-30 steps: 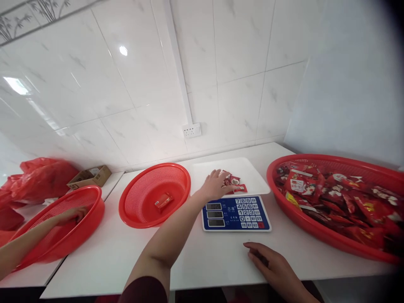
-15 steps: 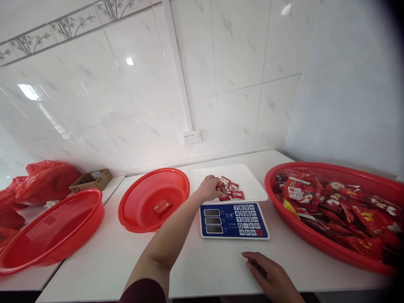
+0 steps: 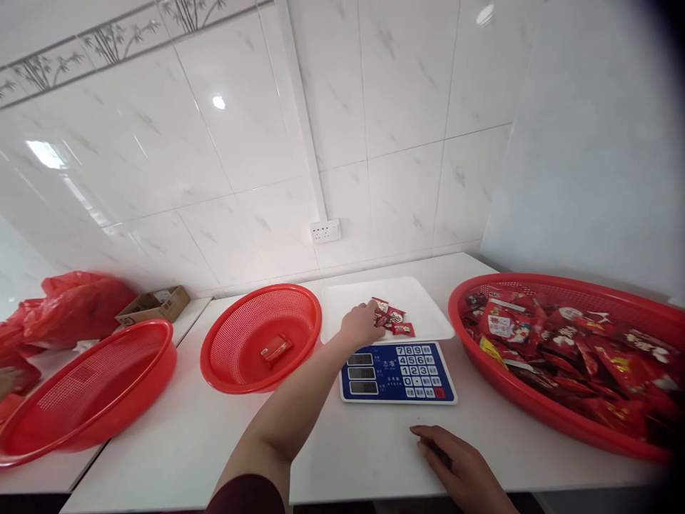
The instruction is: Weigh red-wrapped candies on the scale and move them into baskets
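My left hand (image 3: 362, 325) reaches over the white weighing pan (image 3: 335, 303). Its curled fingers are closed at the small red snack packets (image 3: 396, 316) lying there, and a packet shows at the fingertips; the palm side is hidden. Below the pan, the scale's blue keypad panel (image 3: 393, 378) faces me, my left wrist just over its upper left corner. My right hand (image 3: 454, 460) rests near the table's front edge, holding nothing, with the thumb apart from loosely bent fingers.
A large red basket (image 3: 535, 410) full of red packets stands right. Left of the scale, a red basket (image 3: 235, 321) contains one red packet (image 3: 277, 350). Farther left are another red basket (image 3: 123, 392), a cardboard box (image 3: 171, 307), red bags (image 3: 80, 303) and another person's hand (image 3: 6, 382).
My left hand has shifted slightly right and lower over the packets on the pan. Another person's hand has come into view at the left edge. My right hand has stayed put.
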